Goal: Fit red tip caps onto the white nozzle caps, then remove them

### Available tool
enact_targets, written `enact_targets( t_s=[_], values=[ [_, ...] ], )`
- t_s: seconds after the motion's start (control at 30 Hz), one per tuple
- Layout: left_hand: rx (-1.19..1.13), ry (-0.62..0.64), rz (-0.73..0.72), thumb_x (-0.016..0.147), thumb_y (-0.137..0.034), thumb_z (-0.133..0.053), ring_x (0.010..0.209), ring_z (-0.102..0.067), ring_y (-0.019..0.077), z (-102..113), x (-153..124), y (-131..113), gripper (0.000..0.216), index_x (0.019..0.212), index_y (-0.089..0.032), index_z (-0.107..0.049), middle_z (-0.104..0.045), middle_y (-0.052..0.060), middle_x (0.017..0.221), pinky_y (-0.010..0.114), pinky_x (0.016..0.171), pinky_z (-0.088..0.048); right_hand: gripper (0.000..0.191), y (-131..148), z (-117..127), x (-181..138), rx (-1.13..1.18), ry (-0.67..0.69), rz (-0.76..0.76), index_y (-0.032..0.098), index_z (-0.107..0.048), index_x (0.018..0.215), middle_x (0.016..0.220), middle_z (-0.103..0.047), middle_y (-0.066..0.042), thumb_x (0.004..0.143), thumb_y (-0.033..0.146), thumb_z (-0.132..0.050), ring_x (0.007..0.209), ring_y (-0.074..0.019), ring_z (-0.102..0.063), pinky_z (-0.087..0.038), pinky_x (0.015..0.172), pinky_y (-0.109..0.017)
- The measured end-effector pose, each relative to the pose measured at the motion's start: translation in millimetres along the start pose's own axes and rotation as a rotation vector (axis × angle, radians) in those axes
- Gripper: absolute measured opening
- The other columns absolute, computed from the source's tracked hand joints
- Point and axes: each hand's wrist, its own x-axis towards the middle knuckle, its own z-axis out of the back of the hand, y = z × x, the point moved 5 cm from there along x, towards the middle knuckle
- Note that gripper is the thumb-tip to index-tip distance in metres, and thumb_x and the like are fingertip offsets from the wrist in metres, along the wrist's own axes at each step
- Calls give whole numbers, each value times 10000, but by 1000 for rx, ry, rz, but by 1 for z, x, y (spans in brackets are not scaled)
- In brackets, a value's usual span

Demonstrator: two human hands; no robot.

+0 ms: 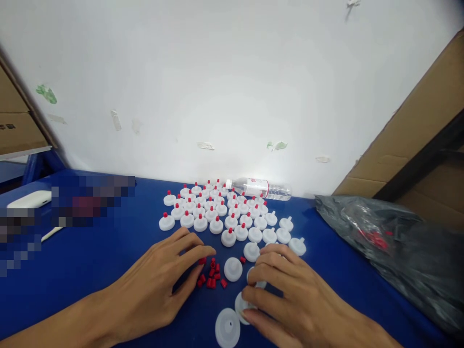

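Note:
My left hand (163,270) is at the pile of small red caps (211,282), with one red cap (202,261) between its thumb and index finger. My right hand (286,285) reaches over several white round lids, its thumb and index finger closed around the edge of one white lid (242,303). Another white lid (227,328) lies at the front, its underside up. A loose white lid (233,269) sits between the hands, close to a single red cap (242,260). Behind them stand many white spouted lids with red tips (216,225); lids on the right side (286,223) have bare spouts.
A clear plastic bottle (264,187) lies on its side against the white wall. A dark grey plastic bag (395,256) with red pieces in clear wrap is on the right, beside cardboard (409,121). A white object (31,199) and a blurred area are at the left of the blue table (145,208).

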Motion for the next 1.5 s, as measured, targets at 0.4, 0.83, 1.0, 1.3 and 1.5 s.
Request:
enact_targets(
  t_s=[0.4, 0.83, 1.0, 1.3, 1.5],
  values=[
    [59, 24, -21, 1041, -148, -447, 1016, -641, 221, -5, -4, 0, 341, 1321, -308, -561, -705, 20, 1106, 346, 843, -561, 387, -53, 5, -12, -144, 36, -321, 249, -567, 1478, 1423, -673, -104, 1108, 303, -466, 1356, -279, -595, -445, 1141, -568],
    [32, -161, 7, 1081, -160, -399, 975, -668, 194, 8, -3, -1, 270, 1255, -289, -561, -717, 7, 1041, 329, 881, -553, 370, -54, -15, 13, -77, 173, -297, 220, -619, 1438, 1357, -724, -94, 1117, 346, -484, 1347, -285, -622, -363, 1222, -622],
    [67, -258, 11, 1096, -211, -369, 1091, -673, 195, 21, -5, -2, 249, 1285, -295, -508, -726, 5, 1121, 290, 894, -547, 218, -52, 14, 47, -75, -16, -264, 221, -653, 1229, 1165, -738, -63, 1061, 356, -626, 1091, -228, -708, -539, 1018, -446],
    [4, -188, -73, 1137, -329, -374, 757, -652, 164, 17, -4, -12, 166, 1081, -266, -517, -667, -27, 897, 285, 691, -524, 537, 1, -5, 63, 181, 302, -122, 235, -482, 1354, 1119, -774, -9, 928, 221, -808, 952, -201, -757, -563, 896, -318],
    [94, -205, -191, 1090, -129, -299, 719, -619, 172, 22, -4, -27, 247, 987, -264, -479, -643, -38, 822, 319, 731, -495, 135, 5, -5, 60, 149, 318, 22, 221, -550, 1048, 918, -719, 29, 1008, 177, -670, 823, -144, -684, -499, 794, -269]
  ],
)
